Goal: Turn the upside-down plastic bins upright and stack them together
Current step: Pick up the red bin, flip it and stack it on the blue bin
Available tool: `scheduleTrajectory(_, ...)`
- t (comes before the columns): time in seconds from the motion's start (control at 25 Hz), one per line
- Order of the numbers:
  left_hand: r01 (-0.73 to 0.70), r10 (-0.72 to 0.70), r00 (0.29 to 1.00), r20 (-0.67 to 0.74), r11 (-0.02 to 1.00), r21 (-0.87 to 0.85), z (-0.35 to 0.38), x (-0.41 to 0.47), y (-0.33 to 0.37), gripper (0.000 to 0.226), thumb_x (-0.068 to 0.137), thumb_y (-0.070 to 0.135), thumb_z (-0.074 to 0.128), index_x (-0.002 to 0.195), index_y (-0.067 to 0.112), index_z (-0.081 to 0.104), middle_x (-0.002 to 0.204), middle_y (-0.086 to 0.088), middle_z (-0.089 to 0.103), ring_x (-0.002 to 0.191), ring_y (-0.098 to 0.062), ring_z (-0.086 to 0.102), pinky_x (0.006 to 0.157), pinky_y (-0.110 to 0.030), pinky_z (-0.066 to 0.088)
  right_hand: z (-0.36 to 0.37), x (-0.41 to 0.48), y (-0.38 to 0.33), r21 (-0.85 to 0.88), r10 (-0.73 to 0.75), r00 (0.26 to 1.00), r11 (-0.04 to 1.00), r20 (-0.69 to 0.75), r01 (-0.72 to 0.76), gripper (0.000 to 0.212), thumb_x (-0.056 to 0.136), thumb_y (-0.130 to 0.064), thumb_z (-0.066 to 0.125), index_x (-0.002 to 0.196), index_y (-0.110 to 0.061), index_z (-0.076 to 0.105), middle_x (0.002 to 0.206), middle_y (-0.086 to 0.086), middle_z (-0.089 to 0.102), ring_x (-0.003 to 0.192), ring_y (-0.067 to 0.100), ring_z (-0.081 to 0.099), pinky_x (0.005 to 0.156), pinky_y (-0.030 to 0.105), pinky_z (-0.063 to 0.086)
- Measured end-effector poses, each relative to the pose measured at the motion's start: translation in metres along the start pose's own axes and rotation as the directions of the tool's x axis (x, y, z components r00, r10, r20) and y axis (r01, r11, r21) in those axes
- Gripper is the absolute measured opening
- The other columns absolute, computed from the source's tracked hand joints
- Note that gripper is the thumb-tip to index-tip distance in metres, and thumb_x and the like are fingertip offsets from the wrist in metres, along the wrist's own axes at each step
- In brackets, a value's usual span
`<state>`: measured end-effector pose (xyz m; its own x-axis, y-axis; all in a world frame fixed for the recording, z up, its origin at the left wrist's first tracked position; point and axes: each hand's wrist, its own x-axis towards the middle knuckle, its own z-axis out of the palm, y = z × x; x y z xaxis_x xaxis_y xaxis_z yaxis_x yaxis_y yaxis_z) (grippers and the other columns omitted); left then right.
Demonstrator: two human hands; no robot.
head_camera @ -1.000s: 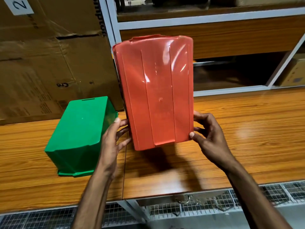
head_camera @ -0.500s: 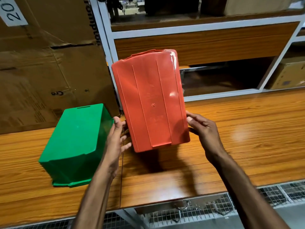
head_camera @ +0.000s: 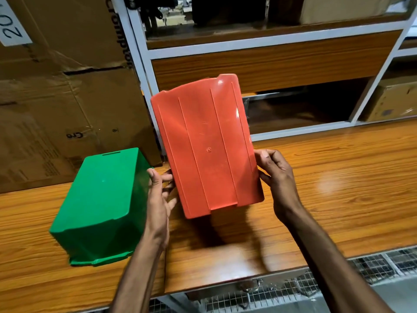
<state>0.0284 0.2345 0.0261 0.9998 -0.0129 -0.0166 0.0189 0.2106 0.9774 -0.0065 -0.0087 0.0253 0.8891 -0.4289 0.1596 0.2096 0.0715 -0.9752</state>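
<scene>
Wooden surface (head_camera: 338, 177): both hands, left (head_camera: 159, 197) and right (head_camera: 278, 177), grip red bin (head_camera: 207, 145) aloft, ribbed base facing camera, long axis near-vertical; green bin (head_camera: 101, 206) upside-down alongside.

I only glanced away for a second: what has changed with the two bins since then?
The red bin, held off the table between the left hand and right hand, has tilted a little, its top leaning right. Both hands still grip its lower edges, the underside still facing the camera. The green bin stays upside down on the wooden table.
</scene>
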Motion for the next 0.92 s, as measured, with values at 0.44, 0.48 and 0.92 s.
scheduleTrajectory(0.44,0.254,-0.255,0.967,0.031,0.936,-0.242,-0.018,0.025,0.015,0.070,0.099,0.066,0.027,0.107,0.023,0.081,0.101,-0.004,0.080,0.077,-0.019,0.078,0.054,-0.034,0.062,0.000,0.009,-0.007,0.108,0.187,0.982,0.976,0.028,-0.189,0.078,0.093,-0.075,0.037,0.114,-0.011,0.076,0.117,0.006,0.077,0.114,0.018,0.070,0.079,0.025,0.053)
scheduleTrajectory(0.48,0.304,-0.293,0.952,0.083,0.931,-0.199,-0.020,0.026,0.017,0.073,0.093,0.071,0.031,0.100,0.021,0.084,0.093,-0.005,0.081,0.073,-0.021,0.078,0.054,-0.033,0.062,-0.001,0.009,-0.011,0.100,0.191,0.981,0.976,0.045,-0.194,0.080,0.093,-0.076,0.037,0.117,-0.011,0.075,0.120,0.006,0.077,0.118,0.018,0.069,0.081,0.026,0.053)
scheduleTrajectory(0.92,0.119,-0.120,0.990,0.080,0.993,0.016,-0.022,0.023,-0.013,0.039,0.093,0.001,0.062,0.126,0.021,0.063,0.107,0.000,0.072,0.080,0.002,0.072,0.068,-0.020,0.060,-0.016,0.003,-0.050,-0.316,0.147,0.930,0.948,0.336,-0.035,0.091,0.074,0.005,0.073,0.140,-0.054,0.055,0.116,-0.005,0.049,0.093,0.015,0.049,0.083,0.029,0.052)
